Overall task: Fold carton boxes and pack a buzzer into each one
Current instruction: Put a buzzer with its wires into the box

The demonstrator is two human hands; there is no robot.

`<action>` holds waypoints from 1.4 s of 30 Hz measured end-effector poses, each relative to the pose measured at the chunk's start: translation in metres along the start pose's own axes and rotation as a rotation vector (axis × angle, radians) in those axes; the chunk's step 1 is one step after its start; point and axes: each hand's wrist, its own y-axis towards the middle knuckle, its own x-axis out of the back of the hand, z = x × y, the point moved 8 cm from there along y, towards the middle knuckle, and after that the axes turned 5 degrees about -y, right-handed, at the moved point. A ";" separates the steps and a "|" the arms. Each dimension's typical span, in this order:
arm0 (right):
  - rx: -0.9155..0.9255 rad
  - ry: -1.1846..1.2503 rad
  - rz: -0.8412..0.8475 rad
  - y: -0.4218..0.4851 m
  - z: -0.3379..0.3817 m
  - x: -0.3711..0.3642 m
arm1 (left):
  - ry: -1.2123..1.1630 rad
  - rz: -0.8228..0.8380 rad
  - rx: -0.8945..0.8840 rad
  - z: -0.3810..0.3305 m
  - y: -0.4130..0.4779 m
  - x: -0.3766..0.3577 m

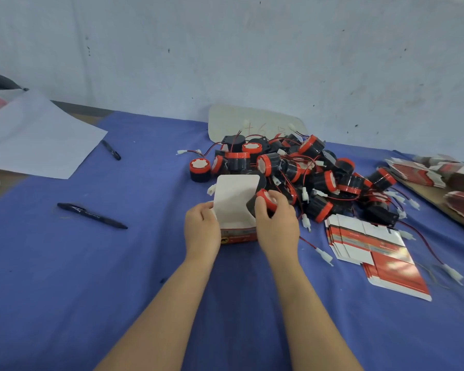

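Erected carton box (237, 210) is stood on the blue cloth (118, 263) spread over the counter, centre of view. Its top is open, the white lid flap is raised at the far side, and the red printed panel is faced toward the camera. Box is held by the left hand (202, 228), fingers and thumb curled round its left wall. One buzzer (265, 198), black body with red rim and white face, is gripped in the right hand (276, 223), fingers and thumb wrapped round it. It is held at the box's upper right edge, against the flap; whether any of it is inside the box cannot be told. The pile of loose buzzers (306, 170) is heaped just behind and right of the box, with red and black leads and white connectors tangled through it. A lone buzzer (200, 170) is stood upright at the pile's left edge. A fanned stack of flat cartons (373, 245) is laid on the cloth right of the right hand, its far end at the pile's near edge. More flat cartons (439, 172) are stacked at the far right, blurred. Two black pens are laid on the cloth well left of the box: near pen (91, 215), far pen (111, 150). A white paper sheet (38, 140) is laid far left, overlapping the cloth's edge. A pale rounded card (252, 121) is leaned on the wall behind the pile; its faint marks cannot be read.
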 end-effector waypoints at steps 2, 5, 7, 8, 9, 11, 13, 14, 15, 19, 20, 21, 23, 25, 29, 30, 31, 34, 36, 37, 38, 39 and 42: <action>-0.058 0.095 0.009 0.003 -0.007 0.003 | 0.315 0.021 -0.080 -0.003 0.000 -0.002; 0.027 0.043 -0.024 -0.003 0.003 0.003 | 0.688 0.076 -0.184 -0.005 -0.002 -0.007; 0.207 -0.065 -0.013 -0.015 0.023 -0.007 | 0.732 0.096 -0.201 -0.007 -0.004 -0.009; 0.268 -0.081 0.014 -0.020 0.030 -0.015 | 0.718 0.101 -0.199 -0.007 -0.004 -0.009; 0.289 -0.085 0.041 -0.022 0.033 -0.020 | 0.688 0.103 -0.195 -0.008 -0.004 -0.008; 0.271 -0.087 0.085 -0.020 0.031 -0.023 | 0.648 0.097 -0.194 -0.010 -0.005 -0.007; 0.266 -0.101 0.130 -0.017 0.026 -0.023 | 0.605 0.094 -0.196 -0.010 -0.004 -0.007; 0.272 -0.113 0.142 -0.016 0.025 -0.023 | 0.577 0.096 -0.191 -0.010 -0.003 -0.007; 0.276 -0.132 0.147 -0.015 0.024 -0.023 | 0.550 0.098 -0.184 -0.009 -0.002 -0.008; 0.249 -0.244 0.197 -0.013 0.022 -0.025 | 0.465 0.110 -0.143 -0.007 0.001 -0.007; 0.262 -0.289 0.212 -0.013 0.022 -0.026 | 0.435 0.120 -0.127 -0.006 0.001 -0.008; 0.281 -0.336 0.217 -0.013 0.023 -0.027 | 0.412 0.131 -0.114 -0.005 0.001 -0.009; 0.322 -0.441 0.185 -0.015 0.027 -0.027 | 0.423 0.149 -0.099 -0.003 0.002 -0.011; 0.323 -0.559 0.119 -0.016 0.029 -0.025 | 0.449 0.158 -0.096 -0.003 0.003 -0.012; 0.309 -0.579 0.133 -0.015 0.029 -0.021 | 0.427 0.128 -0.123 -0.003 0.002 -0.011; 0.305 -0.467 0.110 -0.013 0.030 -0.013 | 0.409 0.111 -0.143 -0.004 0.002 -0.010; 0.287 -0.337 0.049 -0.011 0.031 0.000 | 0.385 0.086 -0.164 -0.006 0.001 -0.009; 0.139 -0.158 -0.123 -0.001 0.021 0.038 | 0.365 -0.017 -0.220 -0.013 -0.005 -0.004; 0.039 -0.275 -0.022 0.005 0.009 0.040 | 0.435 -0.078 -0.301 -0.022 -0.011 -0.002; 0.015 -0.337 0.041 0.007 0.004 0.038 | 0.479 -0.096 -0.344 -0.026 -0.013 -0.002; 0.004 -0.370 0.085 0.007 0.001 0.038 | 0.524 -0.103 -0.379 -0.029 -0.015 -0.004; 0.001 -0.380 0.112 0.007 0.001 0.040 | 0.568 -0.101 -0.404 -0.031 -0.016 -0.007; 0.012 -0.417 0.209 0.007 0.001 0.045 | 0.674 -0.098 -0.495 -0.035 -0.022 -0.014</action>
